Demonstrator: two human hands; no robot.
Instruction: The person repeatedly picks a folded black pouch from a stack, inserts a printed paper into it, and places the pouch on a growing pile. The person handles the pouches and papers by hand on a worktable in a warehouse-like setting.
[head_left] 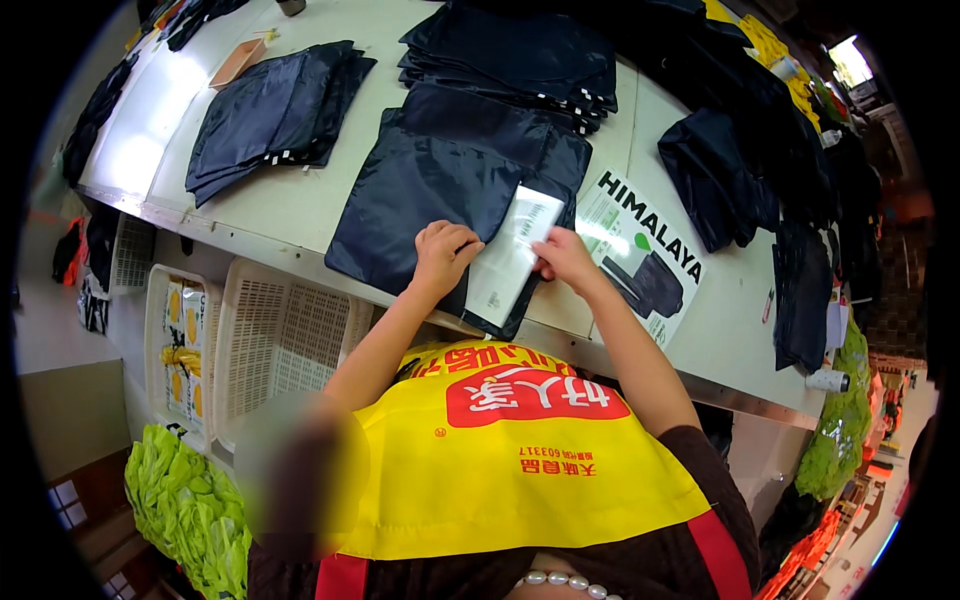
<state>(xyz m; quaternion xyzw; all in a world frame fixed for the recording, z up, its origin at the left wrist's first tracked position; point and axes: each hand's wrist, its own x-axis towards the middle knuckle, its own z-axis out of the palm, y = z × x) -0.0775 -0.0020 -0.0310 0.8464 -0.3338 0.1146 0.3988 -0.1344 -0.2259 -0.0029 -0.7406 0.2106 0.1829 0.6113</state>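
Observation:
A folded piece of glossy navy fabric (pixel 385 205) lies in front of me at the table's near edge. On its right part rests a long white printed sleeve or card (pixel 512 262), set at a slant. My left hand (pixel 440 258) is closed, its fingertips pinching the fabric just left of the card. With thumb and fingers, my right hand (pixel 567 258) grips the card's right edge. Whether fabric is caught in that grip too is hidden. Behind, a tall stack of folded navy pieces (pixel 505 50) touches the piece in front of me.
Another navy stack (pixel 275 115) lies left, near a small orange tray (pixel 238 63). To my right are a printed sheet (pixel 645 260), crumpled navy fabric (pixel 715 180) and a thread spool (pixel 828 380). White plastic baskets (pixel 290 335) stand below the table's left edge, beside lime-green material (pixel 185 505).

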